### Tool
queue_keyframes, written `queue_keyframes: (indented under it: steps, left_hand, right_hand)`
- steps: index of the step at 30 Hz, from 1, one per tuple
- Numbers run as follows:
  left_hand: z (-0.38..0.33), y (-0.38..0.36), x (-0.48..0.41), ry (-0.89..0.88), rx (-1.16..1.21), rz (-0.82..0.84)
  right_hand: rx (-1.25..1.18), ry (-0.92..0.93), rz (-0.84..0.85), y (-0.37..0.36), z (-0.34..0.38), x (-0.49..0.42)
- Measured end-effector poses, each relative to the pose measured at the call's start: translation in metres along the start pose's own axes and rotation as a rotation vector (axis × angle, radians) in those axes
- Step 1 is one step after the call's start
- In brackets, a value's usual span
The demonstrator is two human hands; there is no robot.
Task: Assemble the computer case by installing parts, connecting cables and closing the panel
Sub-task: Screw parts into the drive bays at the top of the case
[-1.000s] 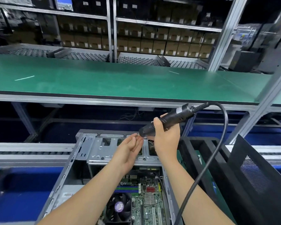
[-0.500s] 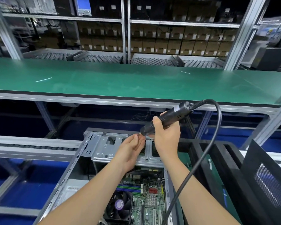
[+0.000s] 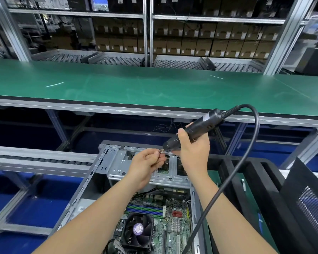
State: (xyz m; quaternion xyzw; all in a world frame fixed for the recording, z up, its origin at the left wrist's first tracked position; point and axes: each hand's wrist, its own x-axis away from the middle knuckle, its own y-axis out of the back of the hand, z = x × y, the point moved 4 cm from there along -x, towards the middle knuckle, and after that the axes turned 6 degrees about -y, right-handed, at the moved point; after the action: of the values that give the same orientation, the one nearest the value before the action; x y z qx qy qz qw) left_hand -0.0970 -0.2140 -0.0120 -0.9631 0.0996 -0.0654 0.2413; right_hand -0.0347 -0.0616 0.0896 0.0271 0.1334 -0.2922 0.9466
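The right hand (image 3: 193,149), centre right of the frame, is wrapped round the lower barrel of the black cylindrical corded electric screwdriver (image 3: 198,127), thumb on the near side. The tool is tilted, its nose pointing down and to the left and its rear end rising toward the upper right. The black power cable (image 3: 246,162) leaves the rear end, arcs over to the right and runs down to the bottom edge. The left hand (image 3: 145,164), just left of the tool nose, has its fingers curled and its fingertips pinched on the short metal bit (image 3: 162,151); whether a screw sits there is too small to tell. Both hands are held above the grey perforated steel drive cage (image 3: 117,162) at the far end of the open grey steel computer case (image 3: 84,189), which lies in the lower centre. Inside it, nearer the camera, lie the green motherboard (image 3: 174,222) and the black round cooler fan (image 3: 138,230). The black mesh side panel (image 3: 308,208) stands at lower right
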Motion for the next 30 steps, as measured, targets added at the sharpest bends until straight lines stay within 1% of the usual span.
queue_keyframes:
  steps: [3,6,8,10,11,15,17,20,24,30]
  left_hand:
    - [-0.006,0.001,-0.001,-0.041,-0.169,0.049]
    - [-0.016,0.002,-0.001,-0.084,-0.307,0.103]
    - [-0.024,0.005,0.000,-0.165,-0.520,0.137]
    - [-0.032,0.009,0.001,-0.257,-0.803,0.158]
    - [-0.035,0.010,0.001,-0.283,-0.895,0.177]
    - [-0.041,0.008,0.006,-0.377,-1.125,0.316]
    - [-0.040,0.010,0.007,-0.381,-1.194,0.339]
    - [-0.036,0.013,0.007,-0.383,-1.241,0.323]
    - [-0.033,0.013,0.006,-0.421,-1.345,0.316]
    - [-0.033,0.014,0.007,-0.425,-1.378,0.319]
  right_hand:
    - [0.005,-0.038,0.038,-0.002,-0.001,-0.003]
    - [0.040,-0.032,0.046,-0.003,0.002,-0.005]
    - [0.044,-0.035,0.040,-0.004,0.002,-0.008]
    - [0.082,-0.002,0.022,-0.005,0.002,-0.012]
    - [0.102,0.021,0.022,-0.006,0.001,-0.013]
    - [0.201,0.028,0.094,-0.015,-0.006,-0.013]
    - [0.230,0.000,0.140,-0.021,-0.012,-0.013]
    - [0.291,0.030,0.179,-0.029,-0.015,-0.016]
    - [0.340,0.050,0.185,-0.037,-0.021,-0.019]
    - [0.374,0.062,0.197,-0.042,-0.025,-0.017]
